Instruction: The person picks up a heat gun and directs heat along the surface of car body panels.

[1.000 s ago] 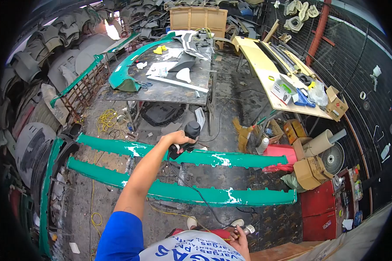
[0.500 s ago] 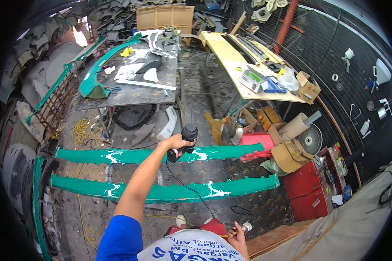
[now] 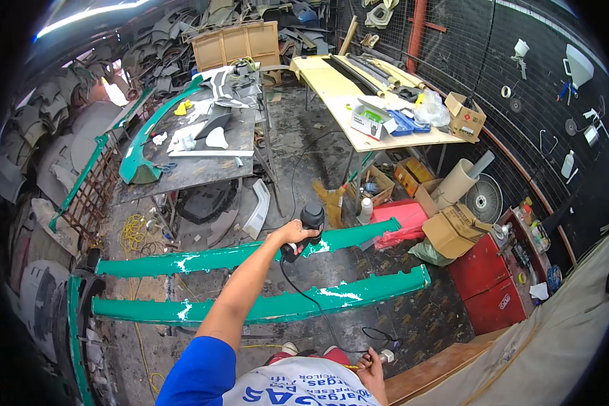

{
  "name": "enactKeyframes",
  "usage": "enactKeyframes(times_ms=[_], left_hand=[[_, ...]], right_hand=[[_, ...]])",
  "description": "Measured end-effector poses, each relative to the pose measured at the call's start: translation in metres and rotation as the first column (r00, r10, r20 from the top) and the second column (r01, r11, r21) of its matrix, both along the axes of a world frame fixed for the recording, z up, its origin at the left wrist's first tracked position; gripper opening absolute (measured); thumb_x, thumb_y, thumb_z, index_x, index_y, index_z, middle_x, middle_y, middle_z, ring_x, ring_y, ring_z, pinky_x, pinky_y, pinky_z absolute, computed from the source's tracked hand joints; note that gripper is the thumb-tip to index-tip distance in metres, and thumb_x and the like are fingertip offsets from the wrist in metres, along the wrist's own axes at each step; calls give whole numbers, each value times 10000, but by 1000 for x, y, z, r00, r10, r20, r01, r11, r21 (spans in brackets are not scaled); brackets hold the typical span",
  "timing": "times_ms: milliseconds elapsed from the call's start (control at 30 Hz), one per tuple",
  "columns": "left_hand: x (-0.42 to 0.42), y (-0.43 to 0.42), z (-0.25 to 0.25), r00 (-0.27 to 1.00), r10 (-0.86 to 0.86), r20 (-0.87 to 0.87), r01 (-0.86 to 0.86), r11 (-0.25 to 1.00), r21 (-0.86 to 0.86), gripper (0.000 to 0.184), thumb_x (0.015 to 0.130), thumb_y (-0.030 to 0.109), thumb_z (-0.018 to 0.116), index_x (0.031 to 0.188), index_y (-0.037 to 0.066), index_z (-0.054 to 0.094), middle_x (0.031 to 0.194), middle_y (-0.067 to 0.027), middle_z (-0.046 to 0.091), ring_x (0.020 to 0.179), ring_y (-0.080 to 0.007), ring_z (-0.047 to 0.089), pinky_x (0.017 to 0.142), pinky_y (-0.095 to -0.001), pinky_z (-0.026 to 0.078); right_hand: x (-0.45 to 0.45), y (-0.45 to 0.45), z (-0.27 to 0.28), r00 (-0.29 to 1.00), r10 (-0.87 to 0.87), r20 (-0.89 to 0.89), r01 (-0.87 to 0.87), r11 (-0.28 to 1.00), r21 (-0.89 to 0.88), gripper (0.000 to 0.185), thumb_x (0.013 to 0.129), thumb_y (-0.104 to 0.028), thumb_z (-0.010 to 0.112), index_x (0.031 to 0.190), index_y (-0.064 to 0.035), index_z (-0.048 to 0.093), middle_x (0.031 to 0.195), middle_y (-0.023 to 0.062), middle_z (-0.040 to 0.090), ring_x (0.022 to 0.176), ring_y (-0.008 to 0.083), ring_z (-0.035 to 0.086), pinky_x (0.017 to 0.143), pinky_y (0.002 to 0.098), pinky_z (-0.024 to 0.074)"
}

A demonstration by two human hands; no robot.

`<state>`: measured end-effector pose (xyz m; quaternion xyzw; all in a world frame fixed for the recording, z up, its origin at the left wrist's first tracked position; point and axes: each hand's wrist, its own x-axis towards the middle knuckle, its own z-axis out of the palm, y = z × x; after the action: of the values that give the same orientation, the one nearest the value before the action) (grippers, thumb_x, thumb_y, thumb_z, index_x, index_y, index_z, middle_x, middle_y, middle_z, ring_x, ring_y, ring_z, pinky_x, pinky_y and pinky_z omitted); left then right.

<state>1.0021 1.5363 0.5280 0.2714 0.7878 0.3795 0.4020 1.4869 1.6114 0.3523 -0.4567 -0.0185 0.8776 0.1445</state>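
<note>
In the head view my left hand (image 3: 294,235) grips a black power tool (image 3: 312,216) at centre, over the upper green panel (image 3: 358,235); my right hand (image 3: 370,369), toward 5 o'clock, clasps a metallic fitting (image 3: 387,356). The cord (image 3: 304,294) could snag the lower green panel (image 3: 379,287), jerking the tool.

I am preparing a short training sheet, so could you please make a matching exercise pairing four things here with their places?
1. Black power tool
2. Long white strip
3. Coiled yellow cord
4. Blue item

A. On the floor
B. On the pale-yellow table
C. In the left hand
D. On the dark table

Pairs: 1-C; 2-D; 3-A; 4-B.
</note>
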Motion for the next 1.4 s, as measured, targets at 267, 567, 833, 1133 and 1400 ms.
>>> enactKeyframes(times_ms=[267,567,833,1133,1400], left_hand=[[4,12,10,986,22,-163,-39,994,-100,487,830,435,630,957,-34,651,688,-171,632,630,-248,623,600,-354,467],[15,83,-6,955,15,-295,-57,989,-135,545,783,459,672,914,-71,668,858,-237,672,818,-308,677,740,-389,508],[31,154,2,1000,-13,-14,14,998,68,278,764,207,727,757,-56,634,661,-140,651,500,-174,624,451,-324,504],[5,219,-8,927,-206,-313,165,974,-152,337,707,251,746,724,-70,644,622,-123,665,517,-189,653,553,-320,540],[-17,272,-35,863,-275,-424,267,960,-79,353,728,282,727,736,-65,666,651,-165,678,660,-244,696,729,-334,552]], right_hand=[[-1,15,2,996,6,-85,-11,998,-59,183,864,-128,661,761,-100,512,615,6,498,485,99,396,478,251,324],[19,34,-11,996,23,-82,-31,995,-96,194,851,-140,681,740,-132,521,640,0,548,459,87,429,439,249,337],[46,33,-43,989,-130,-74,118,981,-152,183,820,-140,714,759,-136,541,644,-1,555,455,98,430,439,260,334],[36,21,-16,982,-181,49,182,983,-22,191,793,-146,752,757,-141,565,641,-6,532,467,104,435,447,261,341],[1,10,7,971,-164,175,168,986,-8,236,787,-113,754,744,-139,523,648,11,527,483,118,431,475,276,335]])
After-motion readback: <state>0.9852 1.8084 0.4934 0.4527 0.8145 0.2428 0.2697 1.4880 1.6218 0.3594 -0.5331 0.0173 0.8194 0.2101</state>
